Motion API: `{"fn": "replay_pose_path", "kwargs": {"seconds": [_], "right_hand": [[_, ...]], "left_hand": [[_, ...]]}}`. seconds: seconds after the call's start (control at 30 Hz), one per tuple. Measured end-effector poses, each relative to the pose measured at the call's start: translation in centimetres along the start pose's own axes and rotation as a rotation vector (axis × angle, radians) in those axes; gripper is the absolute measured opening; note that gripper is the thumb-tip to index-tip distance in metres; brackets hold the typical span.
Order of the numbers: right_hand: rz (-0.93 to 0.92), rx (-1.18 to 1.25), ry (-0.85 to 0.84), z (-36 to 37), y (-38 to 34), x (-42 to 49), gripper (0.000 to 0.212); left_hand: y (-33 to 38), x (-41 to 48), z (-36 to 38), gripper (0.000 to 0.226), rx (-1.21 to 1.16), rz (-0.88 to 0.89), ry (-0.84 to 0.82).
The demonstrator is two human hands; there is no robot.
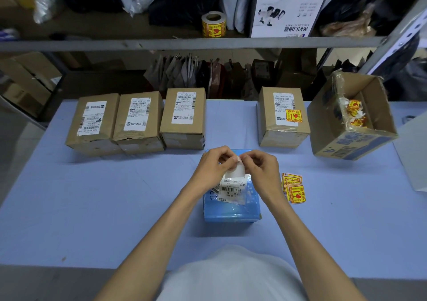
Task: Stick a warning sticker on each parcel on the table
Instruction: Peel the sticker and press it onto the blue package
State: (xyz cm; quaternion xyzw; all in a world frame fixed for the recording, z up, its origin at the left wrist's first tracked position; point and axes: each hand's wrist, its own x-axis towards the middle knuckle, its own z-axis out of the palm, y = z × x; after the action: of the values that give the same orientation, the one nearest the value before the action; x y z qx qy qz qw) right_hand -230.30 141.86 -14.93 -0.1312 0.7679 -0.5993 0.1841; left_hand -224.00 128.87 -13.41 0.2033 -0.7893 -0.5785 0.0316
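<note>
Above a blue parcel (231, 210) with a white shipping label, my left hand (213, 165) and my right hand (260, 165) meet and pinch a small sticker (235, 170), its white backing side towards me. A pile of yellow-and-red warning stickers (293, 187) lies right of the blue parcel. Three brown cardboard parcels (93, 123) (138, 121) (183, 118) stand in a row at the back left, showing only white labels. A fourth brown parcel (283, 115) at the back right carries a yellow warning sticker (293, 115).
An open cardboard box (351, 120) with crumpled sticker backings stands at the right on the blue table (92, 208). A roll of warning stickers (213, 24) sits on the shelf behind, beside a white product box (286, 11) and bags.
</note>
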Motion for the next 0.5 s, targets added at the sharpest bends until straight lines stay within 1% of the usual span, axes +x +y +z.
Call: {"fn": "replay_pose_path", "kwargs": {"seconds": [0.07, 0.17, 0.33, 0.43, 0.5], "right_hand": [[0.021, 0.039, 0.017, 0.11, -0.05, -0.05, 0.015], [0.025, 0.053, 0.001, 0.19, -0.26, -0.21, 0.013], [0.013, 0.037, -0.027, 0.10, -0.32, -0.27, 0.010], [0.069, 0.105, 0.012, 0.19, -0.16, -0.13, 0.012], [0.094, 0.121, 0.033, 0.17, -0.18, -0.07, 0.010]], "left_hand": [[-0.12, 0.07, 0.09, 0.014, -0.016, -0.020, 0.021], [-0.25, 0.10, 0.04, 0.014, -0.013, -0.038, 0.030], [-0.63, 0.24, -0.38, 0.013, 0.026, -0.026, -0.052], [-0.65, 0.18, -0.39, 0.011, 0.016, -0.036, -0.042], [-0.67, 0.08, -0.17, 0.012, -0.029, -0.079, -0.012]]}}
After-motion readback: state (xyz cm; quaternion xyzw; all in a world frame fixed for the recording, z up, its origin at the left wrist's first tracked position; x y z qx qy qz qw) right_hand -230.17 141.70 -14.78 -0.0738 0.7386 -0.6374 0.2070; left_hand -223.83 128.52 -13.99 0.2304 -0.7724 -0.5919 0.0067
